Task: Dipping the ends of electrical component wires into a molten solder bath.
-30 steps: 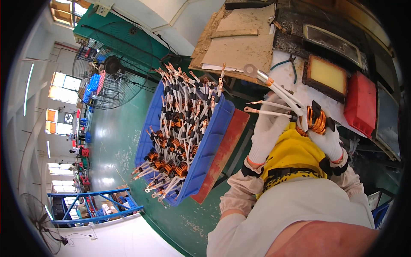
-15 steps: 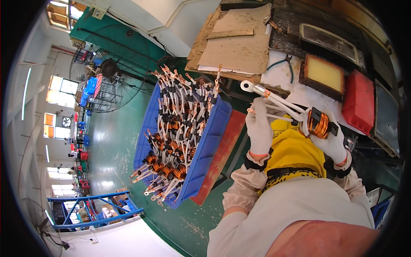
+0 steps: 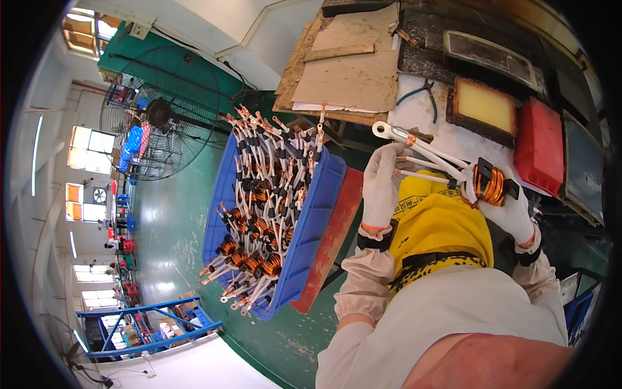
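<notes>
At 3 o'clock of the view, a copper coil (image 3: 488, 184) sits in the white-gloved right hand (image 3: 508, 211), whose fingers are wrapped about it from the 5 o'clock side; how far they reach behind is hidden. Thick white cables (image 3: 440, 153) run out from the coil, the upper pair toward 10 o'clock, ending in a big metal eye (image 3: 381, 129), and the thinner ones toward 9 o'clock. The left hand (image 3: 383, 181) has its fingers curled beside those thin ends, though whether they pinch them or merely touch I cannot tell.

The coil looks dense, so most of the weight should lie at that end, with the cables likely to swing and tip the piece. They seem springy and fairly stiff, bending rather than folding, and the smooth wire may slip a little under gloves. Nothing looks brittle, but the black blocks (image 3: 483, 170) on the coil could be knocked askew. Best hold: a full palm round the coil, with the other hand steadying the cables partway along, not by the eye alone.

Around 8 o'clock from the left hand, a blue tub (image 3: 319, 207) is heaped with similar coils (image 3: 240, 260); on the counter (image 3: 410, 120), pliers (image 3: 427, 89) lie at 11 o'clock from the held coil and a red bin (image 3: 541, 146) at 2 o'clock
</notes>
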